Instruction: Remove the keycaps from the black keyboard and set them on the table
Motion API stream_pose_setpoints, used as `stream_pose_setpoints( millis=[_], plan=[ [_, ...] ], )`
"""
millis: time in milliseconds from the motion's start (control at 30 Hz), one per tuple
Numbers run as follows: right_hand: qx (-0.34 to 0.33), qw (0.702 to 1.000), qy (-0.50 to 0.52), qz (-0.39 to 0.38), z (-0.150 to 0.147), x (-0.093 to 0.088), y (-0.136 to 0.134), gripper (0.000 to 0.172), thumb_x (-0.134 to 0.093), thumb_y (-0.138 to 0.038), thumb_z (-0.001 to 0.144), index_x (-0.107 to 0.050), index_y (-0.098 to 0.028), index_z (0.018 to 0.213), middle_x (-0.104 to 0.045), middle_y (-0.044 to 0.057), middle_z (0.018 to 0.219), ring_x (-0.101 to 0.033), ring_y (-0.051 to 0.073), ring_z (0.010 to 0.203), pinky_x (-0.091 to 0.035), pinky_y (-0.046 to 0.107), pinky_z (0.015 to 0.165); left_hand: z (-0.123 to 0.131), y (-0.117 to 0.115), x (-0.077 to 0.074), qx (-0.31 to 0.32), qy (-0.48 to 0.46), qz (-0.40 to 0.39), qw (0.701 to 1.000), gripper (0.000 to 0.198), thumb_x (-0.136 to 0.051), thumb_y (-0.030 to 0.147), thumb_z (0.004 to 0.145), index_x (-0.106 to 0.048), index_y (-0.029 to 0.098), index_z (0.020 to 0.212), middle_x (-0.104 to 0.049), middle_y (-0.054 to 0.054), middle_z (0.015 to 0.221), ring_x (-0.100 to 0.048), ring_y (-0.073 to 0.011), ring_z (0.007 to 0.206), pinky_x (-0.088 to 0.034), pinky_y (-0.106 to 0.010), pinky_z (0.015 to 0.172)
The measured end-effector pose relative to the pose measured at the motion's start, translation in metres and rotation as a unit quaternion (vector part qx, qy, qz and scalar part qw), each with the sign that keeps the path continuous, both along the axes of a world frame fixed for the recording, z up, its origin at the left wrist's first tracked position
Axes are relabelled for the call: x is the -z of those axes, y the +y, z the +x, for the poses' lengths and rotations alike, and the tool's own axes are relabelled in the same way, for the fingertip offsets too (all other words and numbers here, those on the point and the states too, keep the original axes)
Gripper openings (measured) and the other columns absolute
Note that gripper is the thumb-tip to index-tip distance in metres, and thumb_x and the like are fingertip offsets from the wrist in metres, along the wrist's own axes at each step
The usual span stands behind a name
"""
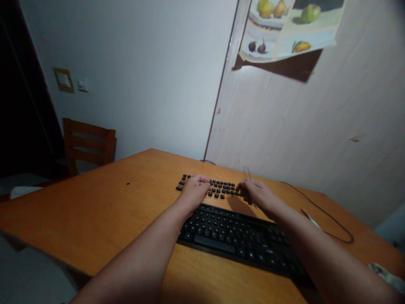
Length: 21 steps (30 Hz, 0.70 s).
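A black keyboard [234, 238] lies on an orange wooden table [104, 211]. Beyond it, several loose black keycaps [221, 188] are laid out in rows on the tabletop. My left hand [193, 192] rests on the left part of the keycap rows, its fingers curled under into a loose fist. My right hand [256, 193] reaches the right end of the rows, fingers bent and pinched together at the keycaps. What either hand holds is hidden by the fingers.
A black cable [319, 211] loops across the table's right side toward the wall. A wooden chair [88, 143] stands at the far left of the table. A fruit poster [284, 25] hangs on the pale wall. A small dark speck [128, 183] lies on the tabletop.
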State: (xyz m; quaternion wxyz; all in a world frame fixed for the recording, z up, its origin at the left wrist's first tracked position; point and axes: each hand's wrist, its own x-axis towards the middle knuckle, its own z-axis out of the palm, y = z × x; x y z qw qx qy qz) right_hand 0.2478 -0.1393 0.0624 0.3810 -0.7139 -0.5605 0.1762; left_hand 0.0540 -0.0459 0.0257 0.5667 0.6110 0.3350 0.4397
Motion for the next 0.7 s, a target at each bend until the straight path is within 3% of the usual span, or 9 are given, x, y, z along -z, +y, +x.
stream_pose_setpoints(
  millis=[67, 200, 300, 367, 533, 700],
  plan=[
    [-0.005, 0.997, 0.082, 0.012, -0.003, -0.008, -0.015, 0.038, -0.033, -0.037, 0.089, -0.063, -0.015, 0.081, -0.061, 0.006, 0.069, -0.057, 0.016, 0.06, -0.044, 0.027, 0.056, 0.0, -0.001, 0.0, 0.005, 0.013, 0.01, 1.0, 0.016, -0.06, 0.016, 0.07, -0.061, 0.014, 0.086, -0.061, 0.0, 0.067, -0.054, -0.0104, 0.059, -0.039, -0.021, 0.055],
    [0.01, 0.999, -0.011, 0.033, -0.003, -0.012, -0.04, 0.049, -0.035, -0.049, 0.09, -0.066, -0.016, 0.072, -0.053, 0.003, 0.06, -0.052, 0.016, 0.06, -0.039, 0.026, 0.054, -0.001, -0.003, -0.001, 0.027, 0.028, 0.03, 0.999, 0.016, -0.058, 0.018, 0.071, -0.061, 0.013, 0.086, -0.063, -0.001, 0.069, -0.054, -0.0107, 0.06, -0.04, -0.021, 0.056],
    [-0.021, 0.999, 0.028, 0.014, -0.006, -0.007, -0.052, 0.057, -0.033, -0.062, 0.09, -0.066, -0.016, 0.082, -0.047, -0.001, 0.055, -0.045, 0.013, 0.05, -0.033, 0.024, 0.047, -0.001, -0.004, -0.001, 0.044, 0.044, 0.047, 0.997, 0.015, -0.058, 0.02, 0.072, -0.061, 0.013, 0.085, -0.065, -0.003, 0.072, -0.056, -0.0117, 0.062, -0.041, -0.022, 0.057],
    [-0.055, 0.995, 0.086, -0.004, -0.01, -0.004, -0.058, 0.059, -0.033, -0.066, 0.089, -0.064, -0.015, 0.093, -0.052, -0.001, 0.058, -0.045, 0.011, 0.047, -0.033, 0.023, 0.045, -0.001, -0.005, -0.001, 0.048, 0.055, 0.058, 0.996, 0.014, -0.058, 0.021, 0.072, -0.061, 0.014, 0.084, -0.066, -0.003, 0.073, -0.057, -0.0122, 0.063, -0.042, -0.022, 0.058],
    [-0.136, 0.981, 0.128, -0.058, -0.02, -0.005, -0.071, 0.043, -0.056, -0.056, 0.083, -0.06, -0.017, 0.101, -0.059, 0.001, 0.072, -0.056, 0.013, 0.059, -0.043, 0.022, 0.05, -0.002, -0.005, -0.001, 0.042, 0.082, 0.093, 0.991, 0.015, -0.059, 0.023, 0.072, -0.063, 0.014, 0.084, -0.067, -0.004, 0.076, -0.058, -0.0133, 0.066, -0.042, -0.023, 0.059],
    [-0.181, 0.972, 0.107, -0.103, -0.03, -0.003, -0.074, 0.027, -0.061, -0.042, 0.084, -0.06, -0.02, 0.099, -0.055, -0.002, 0.068, -0.053, 0.011, 0.057, -0.044, 0.022, 0.052, -0.002, -0.004, 0.004, 0.048, 0.089, 0.123, 0.987, 0.016, -0.06, 0.026, 0.073, -0.063, 0.015, 0.083, -0.066, -0.003, 0.074, -0.058, -0.0131, 0.065, -0.043, -0.022, 0.059]
  ],
)
